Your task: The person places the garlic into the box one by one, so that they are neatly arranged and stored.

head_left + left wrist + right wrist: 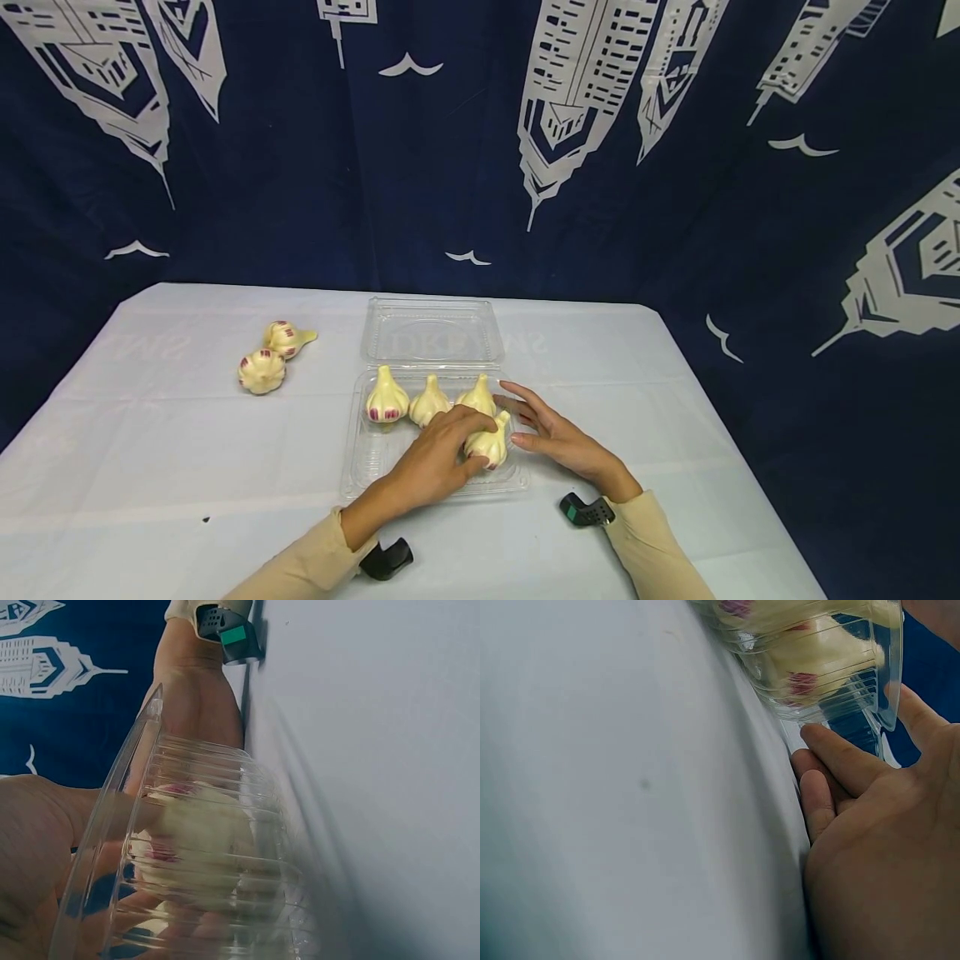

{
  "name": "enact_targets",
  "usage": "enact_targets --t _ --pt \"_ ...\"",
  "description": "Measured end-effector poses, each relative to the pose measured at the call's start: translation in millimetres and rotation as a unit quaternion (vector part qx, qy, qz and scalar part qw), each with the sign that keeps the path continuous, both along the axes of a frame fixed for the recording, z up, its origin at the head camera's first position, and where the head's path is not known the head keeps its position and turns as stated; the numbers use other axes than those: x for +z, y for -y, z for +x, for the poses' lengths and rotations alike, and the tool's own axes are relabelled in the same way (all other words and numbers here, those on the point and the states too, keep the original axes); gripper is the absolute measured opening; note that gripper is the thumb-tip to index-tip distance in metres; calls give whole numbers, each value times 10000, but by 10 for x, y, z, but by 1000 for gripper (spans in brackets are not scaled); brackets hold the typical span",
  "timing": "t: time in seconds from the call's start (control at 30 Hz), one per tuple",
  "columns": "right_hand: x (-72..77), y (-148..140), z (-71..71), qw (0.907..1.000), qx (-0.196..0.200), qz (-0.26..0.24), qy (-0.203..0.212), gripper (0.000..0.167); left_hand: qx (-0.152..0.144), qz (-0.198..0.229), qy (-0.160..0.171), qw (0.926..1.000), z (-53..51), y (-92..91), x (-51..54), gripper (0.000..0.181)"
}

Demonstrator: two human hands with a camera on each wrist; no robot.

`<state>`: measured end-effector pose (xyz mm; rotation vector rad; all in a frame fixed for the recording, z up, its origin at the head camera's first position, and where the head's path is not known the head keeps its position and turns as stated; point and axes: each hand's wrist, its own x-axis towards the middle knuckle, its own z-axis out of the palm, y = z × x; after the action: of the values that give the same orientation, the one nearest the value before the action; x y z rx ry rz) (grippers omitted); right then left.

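A clear plastic clamshell box (369, 468) lies with its lid laid back. My left hand (435, 458) reaches over the tray and grips a garlic bulb (491, 448) at its front right, thumb and fingers on either side. Behind it, three more garlic bulbs stand in a row: one at left (386, 398), one in the middle (429, 400), one at right (477, 397). My right hand (566, 443) is at the tray's right side, fingers extended near the rim and holding nothing. The right wrist view shows its fingers (847, 761) close beside the clear wall.
Two garlic bulbs lie together on the white table at left, one behind (283, 339) and one in front (262, 372). The opened lid (433, 329) extends toward the back edge. A dark blue printed curtain (450, 167) hangs behind the table.
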<state>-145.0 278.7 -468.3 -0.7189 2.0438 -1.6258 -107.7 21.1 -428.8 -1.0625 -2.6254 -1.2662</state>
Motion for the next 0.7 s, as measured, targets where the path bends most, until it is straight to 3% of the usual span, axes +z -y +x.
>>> enact_targets --t 0.5,0.7 --pt "9 -7 3 10000 -29 -12 34 73 18 -25 127 9999 3 26 38 39" --pt "22 4 7 10000 -24 -6 56 73 113 66 105 9999 22 89 113 37"
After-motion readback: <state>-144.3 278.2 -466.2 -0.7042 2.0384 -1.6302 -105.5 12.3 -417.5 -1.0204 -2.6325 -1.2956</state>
